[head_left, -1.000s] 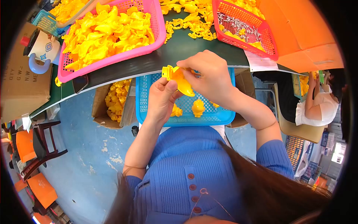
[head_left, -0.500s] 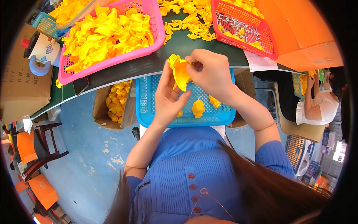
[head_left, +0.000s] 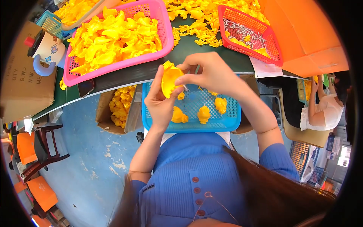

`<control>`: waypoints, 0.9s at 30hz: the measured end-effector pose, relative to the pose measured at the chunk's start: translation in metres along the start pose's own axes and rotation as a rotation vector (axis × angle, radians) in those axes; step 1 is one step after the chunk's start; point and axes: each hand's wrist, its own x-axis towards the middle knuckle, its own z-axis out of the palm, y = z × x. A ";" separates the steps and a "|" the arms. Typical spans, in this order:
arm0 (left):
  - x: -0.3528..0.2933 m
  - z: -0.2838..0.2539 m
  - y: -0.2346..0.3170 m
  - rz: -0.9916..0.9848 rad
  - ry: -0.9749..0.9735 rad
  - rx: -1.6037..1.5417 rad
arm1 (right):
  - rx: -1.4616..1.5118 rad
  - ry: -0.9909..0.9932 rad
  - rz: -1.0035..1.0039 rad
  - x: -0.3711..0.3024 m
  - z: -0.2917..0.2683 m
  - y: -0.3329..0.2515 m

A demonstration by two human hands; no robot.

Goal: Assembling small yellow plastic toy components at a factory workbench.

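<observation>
My left hand (head_left: 160,108) grips a hollow yellow plastic shell (head_left: 168,80) by its side, the open face turned towards my right hand. The fingers of my right hand (head_left: 211,73) are pinched at the shell's right rim, with the thumb tip over the hollow; anything between them is hidden. Below both hands lies a blue perforated tray (head_left: 227,123). In it are several small yellow figures, one upright figure (head_left: 203,114) near the middle with a thin pin on top, another figure (head_left: 221,105) to its right, and a tipped one (head_left: 179,115) under my left hand.
A pink basket (head_left: 166,28) heaped with yellow shells stands on the dark table, left. Loose yellow pieces (head_left: 200,30) lie beyond. A red basket (head_left: 278,53) holds small metal parts. An orange box (head_left: 302,34) is right; a mug (head_left: 51,49), left. Another person (head_left: 327,109) sits far right.
The shell has moved slightly left and turned, showing more of its hollow. Both hands shifted left with it, uncovering more figures in the blue tray.
</observation>
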 end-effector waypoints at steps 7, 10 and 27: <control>-0.002 -0.012 0.012 -0.027 -0.035 -0.028 | -0.352 -0.017 -0.312 0.129 0.012 0.013; -0.006 -0.013 0.008 -0.022 -0.046 -0.019 | -0.446 -0.122 -0.343 0.185 0.040 0.024; -0.002 -0.023 0.014 -0.078 -0.015 -0.103 | -0.057 -0.027 -0.087 0.218 0.073 0.015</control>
